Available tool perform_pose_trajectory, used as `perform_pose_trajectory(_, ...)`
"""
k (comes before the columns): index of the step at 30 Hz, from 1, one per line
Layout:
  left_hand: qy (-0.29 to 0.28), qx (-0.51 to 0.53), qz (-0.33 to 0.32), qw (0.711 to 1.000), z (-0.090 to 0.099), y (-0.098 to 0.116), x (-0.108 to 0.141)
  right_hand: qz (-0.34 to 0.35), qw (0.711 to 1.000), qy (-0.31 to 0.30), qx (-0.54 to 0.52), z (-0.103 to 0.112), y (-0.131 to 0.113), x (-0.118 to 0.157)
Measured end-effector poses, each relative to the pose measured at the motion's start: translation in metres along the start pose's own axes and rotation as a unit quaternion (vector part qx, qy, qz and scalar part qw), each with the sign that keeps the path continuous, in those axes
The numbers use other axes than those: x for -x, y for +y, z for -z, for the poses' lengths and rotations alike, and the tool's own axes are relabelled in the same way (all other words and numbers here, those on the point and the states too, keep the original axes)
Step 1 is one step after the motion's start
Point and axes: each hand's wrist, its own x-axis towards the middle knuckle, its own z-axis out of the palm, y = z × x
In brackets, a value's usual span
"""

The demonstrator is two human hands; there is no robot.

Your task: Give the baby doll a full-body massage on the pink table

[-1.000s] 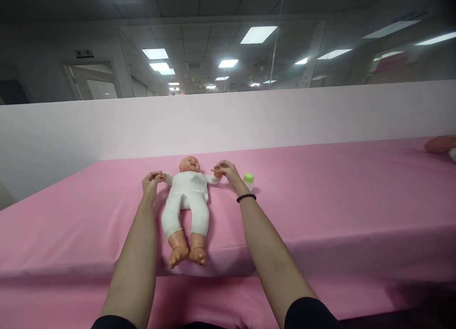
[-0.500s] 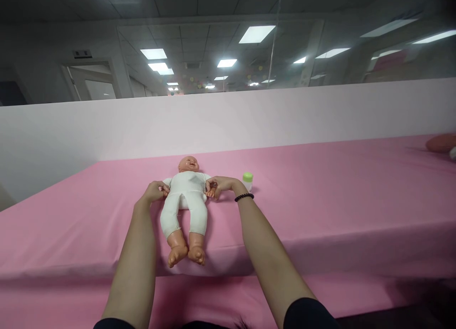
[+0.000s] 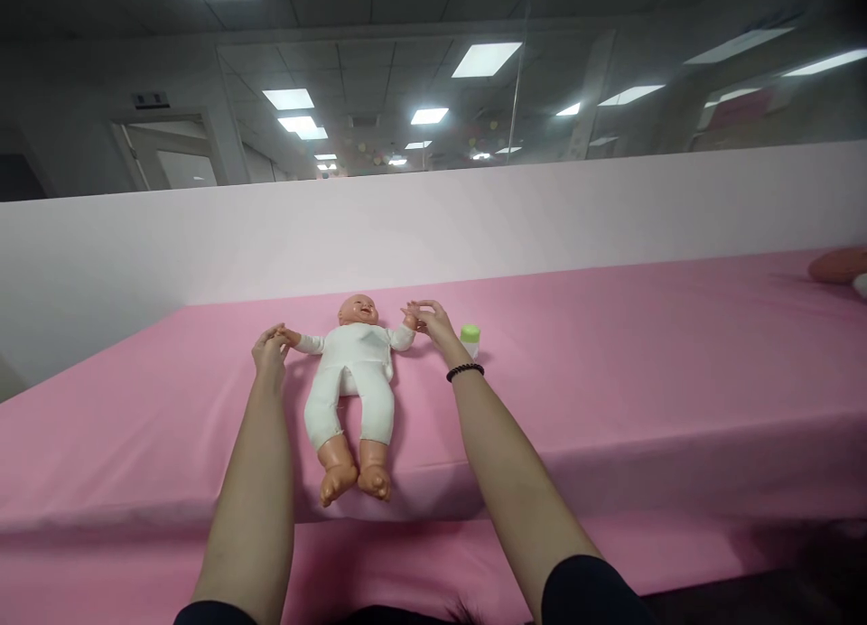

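The baby doll in white clothes lies on its back on the pink table, feet toward the person. The left hand's fingers are closed on one doll hand. The right hand, with a black bead bracelet, pinches the other. A green-capped bottle stands just beside. Far right lies a rounded orange-pink thing.

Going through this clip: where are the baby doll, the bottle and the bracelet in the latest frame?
baby doll (image 3: 353, 363), head view, on the chest of its white suit
bottle (image 3: 470, 333), head view, on its green cap
bracelet (image 3: 464, 372), head view, on its dark beads
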Motion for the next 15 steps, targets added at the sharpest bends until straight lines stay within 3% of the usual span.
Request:
perform_pose_trajectory(3, 0.095, 0.049, 0.000, 0.994, 0.001, -0.009, -0.003, 0.009, 0.994, 0.097, 0.047, 0.002, 0.019, -0.012)
perform_pose_trajectory(6, 0.145, 0.008, -0.023, 0.989, 0.002, -0.020, -0.005, 0.028, 0.979, 0.143, 0.145, 0.004, 0.031, -0.018)
perform_pose_trajectory(12, 0.139, -0.173, -0.101, 0.970, 0.001, -0.027, -0.003, 0.004, 0.960, 0.158, 0.233, 0.002, 0.037, -0.018)
perform_pose_trajectory(15, 0.091, -0.224, -0.070, 0.968, 0.002, -0.027, 0.001, -0.031, 0.950, 0.142, 0.275, 0.002, 0.039, -0.017)
